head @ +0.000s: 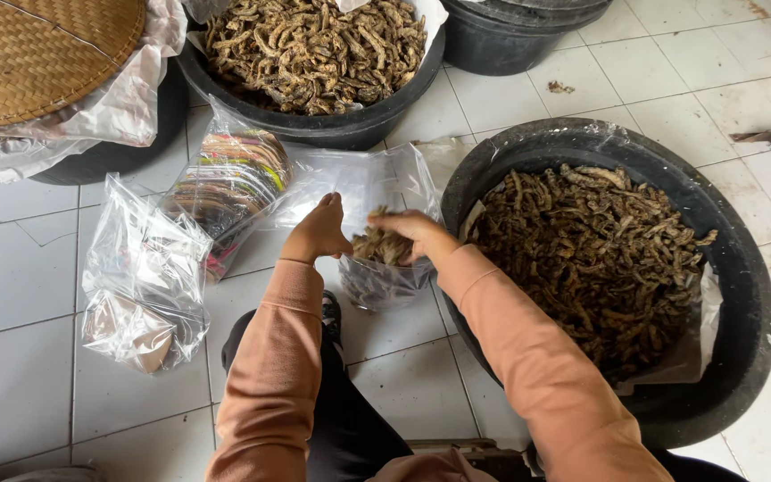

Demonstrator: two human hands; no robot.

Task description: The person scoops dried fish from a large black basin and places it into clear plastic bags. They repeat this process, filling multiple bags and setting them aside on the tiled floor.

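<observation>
Head view: right hand (414, 228) fingers clamped on dried snack pieces (384, 245) above clear bag (385, 281), left hand (319, 232) fingers together pinching its rim.

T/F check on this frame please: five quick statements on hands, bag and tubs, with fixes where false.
1. The right hand holds a bunch of dried brown pieces over a small clear bag. True.
2. The left hand rests inside the big black tub on the right. False: it is at the small bag's mouth, outside any tub.
3. The small clear bag stands on the white tiled floor. True.
4. The black tub at the top is empty. False: it is heaped with the same dried brown pieces.
5. A woven round tray sits at the upper left. True.
</observation>
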